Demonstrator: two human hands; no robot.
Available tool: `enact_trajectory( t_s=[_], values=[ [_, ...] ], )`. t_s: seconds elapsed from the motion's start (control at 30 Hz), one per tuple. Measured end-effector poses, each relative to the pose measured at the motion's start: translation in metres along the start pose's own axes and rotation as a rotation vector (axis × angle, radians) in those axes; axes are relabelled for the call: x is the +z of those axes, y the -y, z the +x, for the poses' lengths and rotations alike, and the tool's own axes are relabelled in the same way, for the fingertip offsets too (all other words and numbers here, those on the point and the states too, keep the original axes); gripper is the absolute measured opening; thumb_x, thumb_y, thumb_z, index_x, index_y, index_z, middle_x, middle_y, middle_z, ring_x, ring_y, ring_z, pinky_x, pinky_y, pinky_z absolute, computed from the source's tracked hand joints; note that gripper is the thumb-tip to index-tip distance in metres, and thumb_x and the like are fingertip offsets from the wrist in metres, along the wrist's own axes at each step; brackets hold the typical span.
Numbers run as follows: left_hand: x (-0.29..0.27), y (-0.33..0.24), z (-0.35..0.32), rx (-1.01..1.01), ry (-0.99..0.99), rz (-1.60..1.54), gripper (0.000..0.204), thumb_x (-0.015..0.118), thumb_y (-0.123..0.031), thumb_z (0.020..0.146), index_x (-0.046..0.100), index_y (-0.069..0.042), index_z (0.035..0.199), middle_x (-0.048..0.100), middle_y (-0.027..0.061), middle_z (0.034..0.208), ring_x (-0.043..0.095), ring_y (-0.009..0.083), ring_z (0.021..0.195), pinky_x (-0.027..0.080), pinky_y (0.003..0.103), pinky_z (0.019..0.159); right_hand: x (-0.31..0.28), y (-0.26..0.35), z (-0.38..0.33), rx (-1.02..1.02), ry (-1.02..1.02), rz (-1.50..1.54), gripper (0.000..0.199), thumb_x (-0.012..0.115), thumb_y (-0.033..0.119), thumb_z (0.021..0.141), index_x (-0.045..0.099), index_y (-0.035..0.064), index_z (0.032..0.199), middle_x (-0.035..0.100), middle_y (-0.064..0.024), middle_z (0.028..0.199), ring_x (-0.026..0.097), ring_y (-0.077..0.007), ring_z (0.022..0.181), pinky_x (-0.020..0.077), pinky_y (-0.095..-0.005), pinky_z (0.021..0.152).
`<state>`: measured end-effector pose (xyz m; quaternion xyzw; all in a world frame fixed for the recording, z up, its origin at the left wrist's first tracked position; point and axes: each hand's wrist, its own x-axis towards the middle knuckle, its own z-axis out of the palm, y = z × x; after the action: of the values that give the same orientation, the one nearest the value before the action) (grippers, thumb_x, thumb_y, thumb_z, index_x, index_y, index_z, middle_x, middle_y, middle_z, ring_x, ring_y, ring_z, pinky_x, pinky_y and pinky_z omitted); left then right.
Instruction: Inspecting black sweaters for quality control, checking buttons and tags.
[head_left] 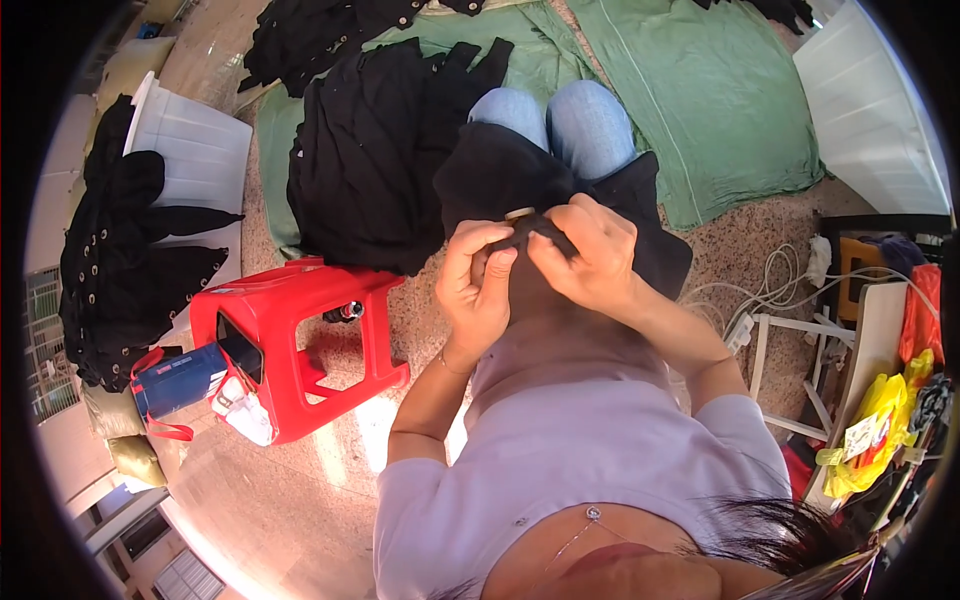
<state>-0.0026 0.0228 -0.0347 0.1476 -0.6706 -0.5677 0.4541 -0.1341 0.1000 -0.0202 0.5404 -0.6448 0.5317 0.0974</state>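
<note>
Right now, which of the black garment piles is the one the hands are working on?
The black garment on the person's lap, pinched by the left hand and right hand. The larger black pile lies on the green cloth; another drapes over the white bin.

Counts: 2 bare hands, left hand (478, 285) and right hand (588, 252), both pinching 1 black fabric garment (500, 175) on the lap. 1 red plastic stool (300, 335). 2 white plastic tubs, (195, 150) and (870, 110). 1 pile of black garments (375, 150) on 1 green cloth sheet (700, 90). 1 yellow plastic bag (875, 430).
</note>
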Motion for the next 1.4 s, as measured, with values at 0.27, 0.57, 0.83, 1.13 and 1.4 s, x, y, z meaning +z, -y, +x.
enact_trajectory(
  t_s=[0.27,0.57,0.83,1.13,1.4],
  values=[
    [-0.071,0.008,0.01,-0.6,0.298,0.179,0.01,0.072,-0.007,0.084,0.067,0.002,0.085,0.06,-0.0046,0.072,0.054,0.0044,0.07,0.045,0.022,0.064,-0.055,-0.022,0.013,0.097,0.451,-0.141,0.024,0.073,0.014,0.076,0.064,0.0065,0.097,0.054,-0.0107,0.083,0.061,-0.0328,0.074,0.0494,-0.0418,0.065],
    [-0.075,-0.133,0.055,-0.116,0.259,0.069,0.033,0.084,-0.019,0.06,0.063,0.004,0.07,0.053,0.0056,0.06,0.046,0.0181,0.057,0.032,0.031,0.053,-0.111,-0.002,0.024,0.292,-0.076,0.281,0.017,0.067,-0.006,0.08,0.063,-0.0022,0.096,0.064,-0.0113,0.098,0.063,-0.021,0.094,0.0499,-0.0305,0.081],
    [-0.053,-0.038,0.062,-0.711,0.026,-0.409,0.015,0.069,-0.01,0.088,0.067,0.003,0.094,0.065,0.0029,0.092,0.058,0.0084,0.08,0.044,0.021,0.075,-0.131,-0.018,0.022,0.271,0.021,-0.048,0.019,0.069,-0.004,0.08,0.069,-0.0018,0.098,0.066,-0.0118,0.089,0.064,-0.0201,0.082,0.0487,-0.027,0.076],
    [-0.002,-0.039,0.055,-0.562,0.216,-0.184,0.01,0.066,-0.007,0.091,0.068,0.003,0.092,0.061,-0.0042,0.08,0.05,0.0011,0.071,0.039,0.016,0.062,-0.051,0.007,0.02,-0.515,0.103,-0.154,0.026,0.074,0.0,0.065,0.066,-0.0025,0.089,0.062,-0.0081,0.087,0.055,-0.0136,0.055,0.0415,-0.026,0.046],
    [-0.004,-0.035,0.048,-0.458,0.229,-0.034,0.021,0.072,0.004,0.081,0.068,0.002,0.101,0.069,0.0016,0.094,0.061,0.0055,0.085,0.05,0.021,0.077,-0.039,-0.003,0.011,-0.44,0.215,-0.269,0.021,0.071,0.004,0.07,0.065,-0.0007,0.09,0.061,-0.0088,0.093,0.058,-0.0165,0.064,0.0457,-0.0282,0.055]
  ],
)
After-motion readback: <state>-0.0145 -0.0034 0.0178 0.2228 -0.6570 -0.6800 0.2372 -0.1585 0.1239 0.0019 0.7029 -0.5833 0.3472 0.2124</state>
